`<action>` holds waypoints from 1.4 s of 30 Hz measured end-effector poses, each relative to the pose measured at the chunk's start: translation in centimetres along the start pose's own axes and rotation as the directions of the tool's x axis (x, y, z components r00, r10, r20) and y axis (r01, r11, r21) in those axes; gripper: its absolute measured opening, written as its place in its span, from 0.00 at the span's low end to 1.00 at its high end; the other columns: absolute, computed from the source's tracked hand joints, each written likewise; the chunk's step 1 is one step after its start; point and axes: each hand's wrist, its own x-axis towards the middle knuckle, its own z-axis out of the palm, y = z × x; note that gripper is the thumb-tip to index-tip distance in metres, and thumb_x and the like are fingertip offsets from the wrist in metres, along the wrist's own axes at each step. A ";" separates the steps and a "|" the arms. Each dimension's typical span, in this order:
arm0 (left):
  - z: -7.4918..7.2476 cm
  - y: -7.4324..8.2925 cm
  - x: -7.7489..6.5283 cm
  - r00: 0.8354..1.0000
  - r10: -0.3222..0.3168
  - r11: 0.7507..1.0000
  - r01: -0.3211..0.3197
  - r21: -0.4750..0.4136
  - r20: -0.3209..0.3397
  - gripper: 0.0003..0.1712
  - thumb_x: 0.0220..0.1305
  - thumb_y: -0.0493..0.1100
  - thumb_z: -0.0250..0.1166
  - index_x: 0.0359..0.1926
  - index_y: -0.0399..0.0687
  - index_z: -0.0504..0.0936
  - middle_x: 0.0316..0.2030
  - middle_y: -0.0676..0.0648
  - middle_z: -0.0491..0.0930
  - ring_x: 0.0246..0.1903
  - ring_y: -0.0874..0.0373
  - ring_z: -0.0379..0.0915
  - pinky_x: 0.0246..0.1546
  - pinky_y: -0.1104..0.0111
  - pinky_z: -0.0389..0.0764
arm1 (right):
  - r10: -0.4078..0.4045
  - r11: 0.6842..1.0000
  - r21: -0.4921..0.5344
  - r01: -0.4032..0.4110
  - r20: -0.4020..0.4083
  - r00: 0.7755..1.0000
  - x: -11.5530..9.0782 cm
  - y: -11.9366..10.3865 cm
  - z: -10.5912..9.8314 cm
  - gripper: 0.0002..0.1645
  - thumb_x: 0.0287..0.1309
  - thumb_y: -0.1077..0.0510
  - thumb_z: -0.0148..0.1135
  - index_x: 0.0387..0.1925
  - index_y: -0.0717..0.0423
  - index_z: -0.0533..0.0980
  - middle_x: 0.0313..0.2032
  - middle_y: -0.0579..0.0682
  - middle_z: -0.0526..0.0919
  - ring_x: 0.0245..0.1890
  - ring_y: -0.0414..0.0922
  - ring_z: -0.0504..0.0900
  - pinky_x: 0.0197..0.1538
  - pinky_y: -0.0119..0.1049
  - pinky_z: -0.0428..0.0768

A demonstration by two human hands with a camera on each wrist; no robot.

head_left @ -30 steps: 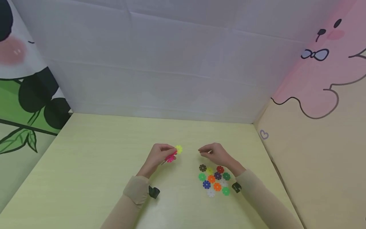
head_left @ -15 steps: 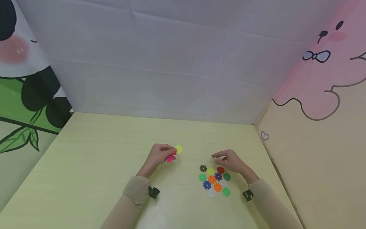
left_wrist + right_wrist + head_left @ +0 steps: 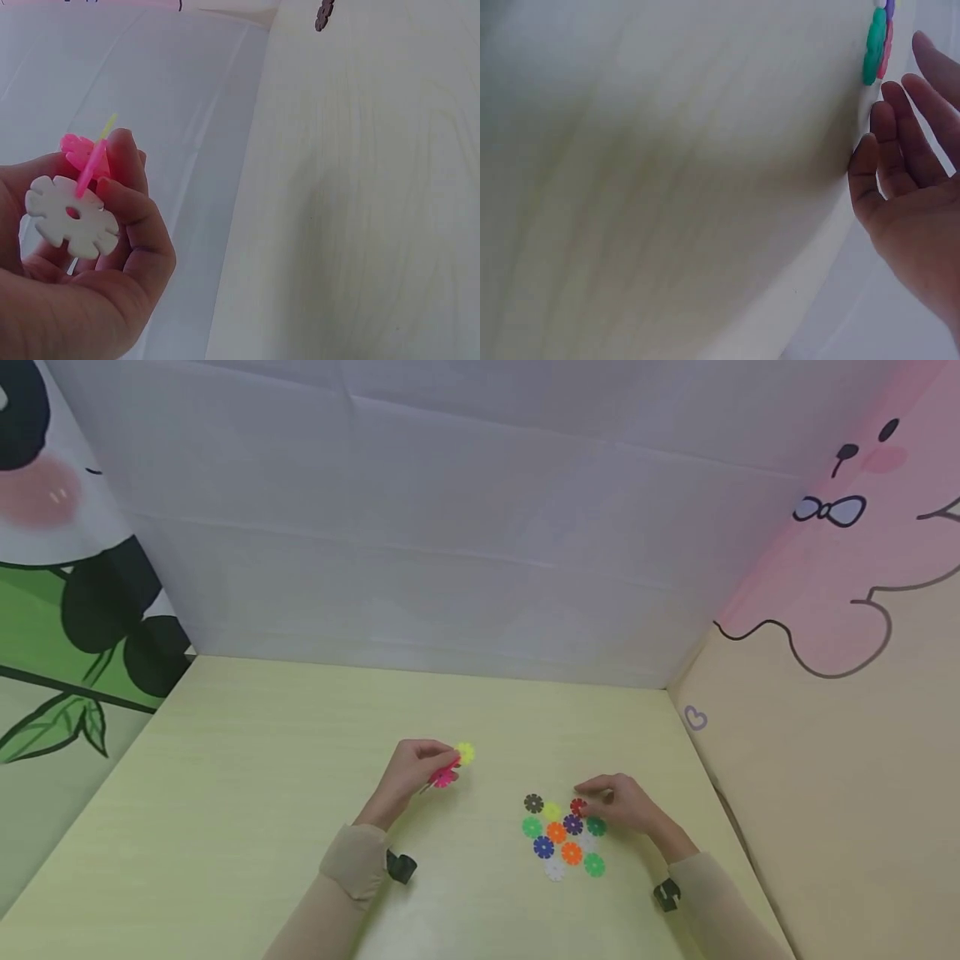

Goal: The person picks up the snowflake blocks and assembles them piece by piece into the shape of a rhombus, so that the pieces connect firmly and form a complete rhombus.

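Pale grey sheet spans the back; below it, a light wood-grain table. Printed side panels: panda figure at left, pink animal at right. Left hand raised, thumb and fingers pinching a chain of joined notched discs: white disc nearest its wrist camera, pink pieces next, yellow disc at the far end. Right hand over the upper right of the loose disc cluster; fingers loosely bent, thumb and forefinger apart on either side of the red disc, contact not determinable. Cluster lies on the table at right of centre: dark grey disc and second yellow disc along the top; purple disc just below the red; dark green disc by the right hand; light green, orange, blue and white ones lower.
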 end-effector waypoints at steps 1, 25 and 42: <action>0.0 0.0 0.0 1.000 0.000 1.000 0.000 0.000 -0.002 0.14 0.60 0.41 0.68 0.40 0.32 0.83 0.36 0.35 0.82 0.31 0.46 0.82 0.29 0.68 0.79 | 0.000 1.000 -0.010 0.000 0.002 1.000 -0.1 0.1 0.0 0.22 0.51 0.55 0.73 0.48 0.57 0.81 0.46 0.49 0.83 0.48 0.50 0.78 0.47 0.45 0.77; 0.0 0.1 -0.3 1.000 -0.001 1.000 0.001 -0.010 -0.019 0.11 0.61 0.39 0.67 0.38 0.33 0.83 0.34 0.39 0.83 0.31 0.46 0.82 0.28 0.68 0.79 | 0.012 0.997 -0.073 -0.014 -0.021 1.000 -0.2 0.5 0.5 0.15 0.49 0.55 0.74 0.41 0.50 0.83 0.39 0.41 0.82 0.41 0.43 0.77 0.44 0.42 0.75; -0.2 0.2 -0.3 1.000 -0.001 1.000 0.001 -0.016 -0.014 0.12 0.61 0.39 0.67 0.39 0.32 0.83 0.35 0.37 0.83 0.32 0.44 0.82 0.29 0.69 0.79 | 0.141 0.986 -0.092 -0.141 0.001 0.990 1.1 0.0 0.7 0.12 0.49 0.59 0.73 0.37 0.48 0.80 0.33 0.42 0.76 0.35 0.45 0.71 0.40 0.40 0.73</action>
